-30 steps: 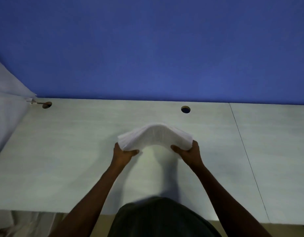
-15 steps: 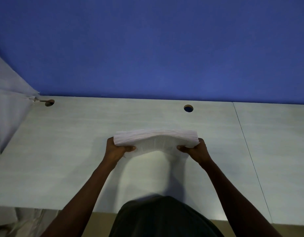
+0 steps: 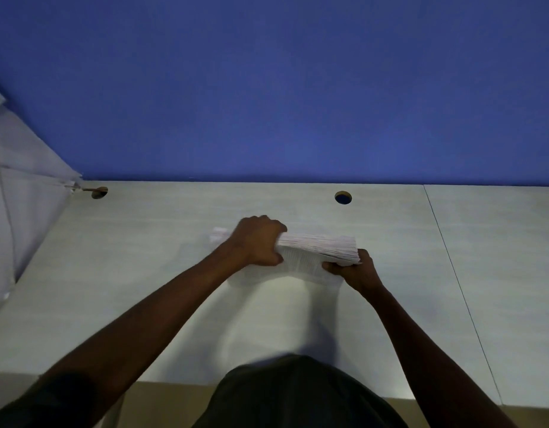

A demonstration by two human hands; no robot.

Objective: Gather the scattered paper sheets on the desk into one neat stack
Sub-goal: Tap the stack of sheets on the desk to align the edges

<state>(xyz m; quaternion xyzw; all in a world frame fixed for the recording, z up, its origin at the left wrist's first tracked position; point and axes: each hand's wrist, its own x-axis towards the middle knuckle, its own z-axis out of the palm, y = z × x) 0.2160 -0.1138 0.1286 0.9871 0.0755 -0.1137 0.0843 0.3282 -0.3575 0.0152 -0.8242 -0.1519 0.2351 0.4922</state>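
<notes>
While both hands (image 3: 257, 240) grip it, paper stack (image 3: 321, 247) lies sideways — left-to-right.

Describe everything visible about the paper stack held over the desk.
The paper stack is a thick bundle of white sheets, its layered edges facing the camera and faint print showing on the underside. It is bent, and the sheets fan unevenly at the right end. The left hand grips over its left part; the right hand holds its right corner from below. It sits low over the pale desk.

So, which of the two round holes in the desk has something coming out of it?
The left hole, near the white cloth-like material: a thin cord-like thing runs from it towards that material. The other hole, behind the paper stack, looks dark and bare.
</notes>
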